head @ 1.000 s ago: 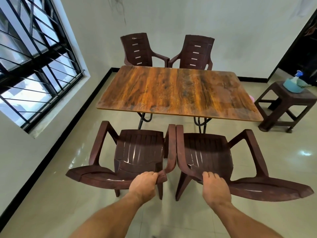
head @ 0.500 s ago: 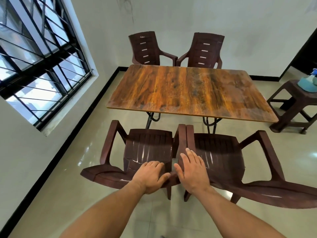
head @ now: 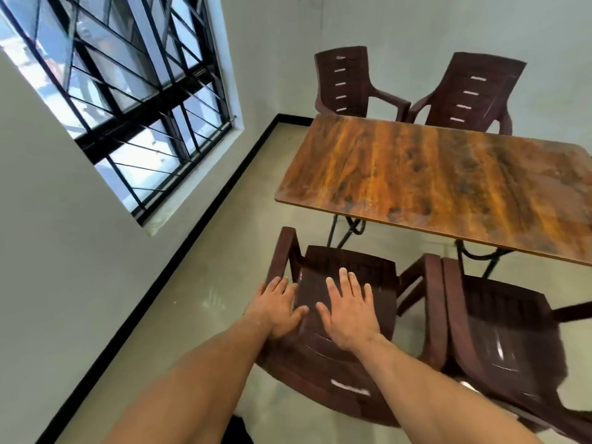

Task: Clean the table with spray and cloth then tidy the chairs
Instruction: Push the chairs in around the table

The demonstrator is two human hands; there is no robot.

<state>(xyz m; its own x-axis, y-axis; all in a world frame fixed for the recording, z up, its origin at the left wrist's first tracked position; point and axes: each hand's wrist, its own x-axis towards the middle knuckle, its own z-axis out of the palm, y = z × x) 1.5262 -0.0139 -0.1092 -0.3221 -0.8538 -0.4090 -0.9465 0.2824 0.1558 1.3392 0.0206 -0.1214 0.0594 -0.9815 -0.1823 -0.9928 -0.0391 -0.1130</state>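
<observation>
**Chair-tidying step: hands flat on the near-left chair**

The brown plastic armchair [head: 358, 259] stands at the table's [head: 448, 181] near-left corner, just short of its edge. The left hand [head: 275, 309] and right hand [head: 349, 312] lie spread on its backrest, fingers straight, gripping nothing. The chair step looks in hand. Next comes an even forward push, keeping the chair parallel to the neighbouring chair [head: 506, 315] close beside it. Two matching chairs [head: 346, 81] sit against the table's far side. The tabletop is glossy wood grain over a pale floor [head: 208, 299], with a barred window [head: 128, 91] to the table's left.
</observation>
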